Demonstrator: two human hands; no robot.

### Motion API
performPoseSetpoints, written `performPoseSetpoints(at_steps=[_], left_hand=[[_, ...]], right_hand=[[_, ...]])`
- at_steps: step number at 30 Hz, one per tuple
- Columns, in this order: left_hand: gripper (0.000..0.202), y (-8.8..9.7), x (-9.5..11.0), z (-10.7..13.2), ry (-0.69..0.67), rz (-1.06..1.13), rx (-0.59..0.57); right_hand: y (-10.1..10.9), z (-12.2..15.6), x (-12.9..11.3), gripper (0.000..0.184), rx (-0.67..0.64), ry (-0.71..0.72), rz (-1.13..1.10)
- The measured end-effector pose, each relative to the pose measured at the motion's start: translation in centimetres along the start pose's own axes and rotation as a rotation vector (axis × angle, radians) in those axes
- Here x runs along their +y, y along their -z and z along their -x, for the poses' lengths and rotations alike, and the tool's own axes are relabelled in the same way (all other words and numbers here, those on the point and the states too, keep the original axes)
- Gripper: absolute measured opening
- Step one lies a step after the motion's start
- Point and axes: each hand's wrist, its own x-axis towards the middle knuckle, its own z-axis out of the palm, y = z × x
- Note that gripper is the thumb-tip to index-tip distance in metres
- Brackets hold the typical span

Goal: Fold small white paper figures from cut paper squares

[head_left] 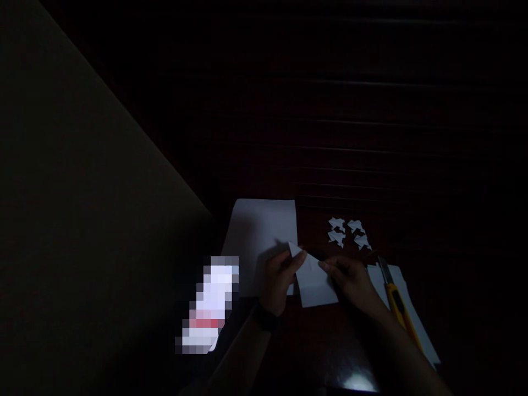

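Note:
Between my two hands is a white sheet of paper (315, 283) with a slanted upper edge and a pointed top left corner. My left hand (280, 275), with a dark band on its wrist, pinches the sheet near that point, thumb on top. Farther along the slanted edge, my right hand (348, 278) grips the paper between thumb and fingers. A larger white sheet (264, 231) lies flat on the dark table, partly behind my left hand. The light is dim, so finer creases cannot be made out.
Several small folded paper figures (345, 232) lie beyond my right hand. A yellow utility knife (398, 305) rests on white paper (416, 308) at the right. A bright pixelated object (212, 302) is left of my left forearm. A pale wall (82, 220) borders the left side.

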Motion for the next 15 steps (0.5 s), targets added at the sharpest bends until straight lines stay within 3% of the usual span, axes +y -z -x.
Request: performPoseSetpoints(at_steps=[6,15], left_hand=[[0.030,0.22,-0.04,0.18,0.090,-0.056,-0.214],[0.026,0.16,-0.07,0.01,0.040,-0.109,-0.143]], right_hand=[[0.46,-0.56,0.67,0.019,0.079,-0.001,0.021],[0.55,-0.49,1.01,0.028,0.096,0.059,0.186]])
